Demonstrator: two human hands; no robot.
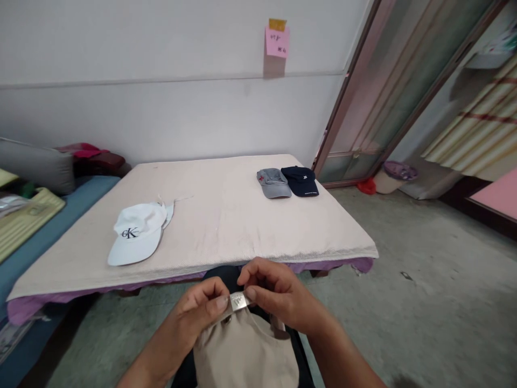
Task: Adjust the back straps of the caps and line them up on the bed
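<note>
Beige cap (pixel 246 353), lower center
Left hand (pixel 202 310) and right hand (pixel 280 291) pinch it either side of the metal buckle (pixel 238 301).

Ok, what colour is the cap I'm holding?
The held cap is beige, shown best in the head view.

Found on the bed (pixel 218 226) one cap (pixel 137 231) at left and two caps (pixel 275 186) at far right, with another cap (pixel 246 353) before it, a wall (pixel 181 118) behind.
</note>
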